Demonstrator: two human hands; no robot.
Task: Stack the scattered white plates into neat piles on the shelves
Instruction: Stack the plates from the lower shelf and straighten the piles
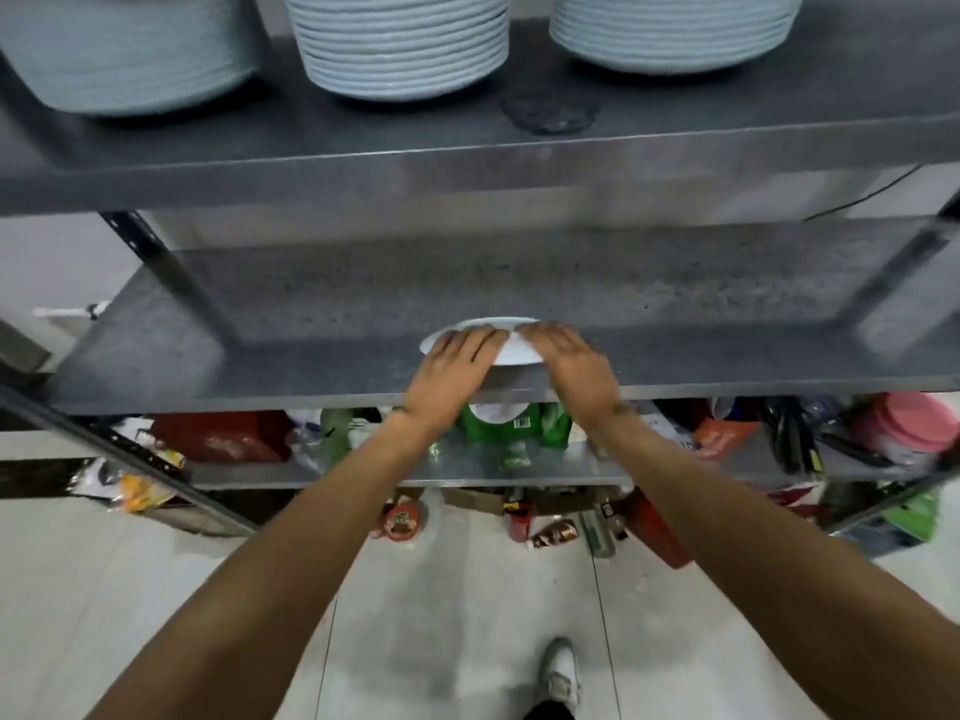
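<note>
Reaching forward over the near edge of the middle shelf (pixel 311 324), both bare hands lie on one white plate (pixel 511 350). The plate sits on this grey shelf, close to its near edge and about in the middle of its width. The left hand (pixel 457 358) covers the left part of the plate, palm down, with its fingers (pixel 480 337) stretched almost flat and only a little spread. The right hand (pixel 569 358) covers the right part in the same way, and its fingers (pixel 540 335) point to the left, so the tips of the two hands nearly meet over the plate. The fingers are not curled around the rim; they press or rest on top, and I cannot tell if any of them grips under the edge. The picture is a little blurred here.

On the top shelf (pixel 727 122), far and above, three tall piles of white plates stand side by side: a left pile (pixel 124 54), a middle pile (pixel 402 44) and a right pile (pixel 675 28). They are well apart from the single plate. Near the middle pile a dark round mark (pixel 548 114) shows on the shelf surface.

Under the middle shelf a lower shelf (pixel 467 467) carries mixed goods, among them a green packet (pixel 514 423) just between the two wrists and a pink container (pixel 906 420) at the right. More packets lie on the floor (pixel 457 615) below, and one white shoe (pixel 558 672) stands at the near edge.
</note>
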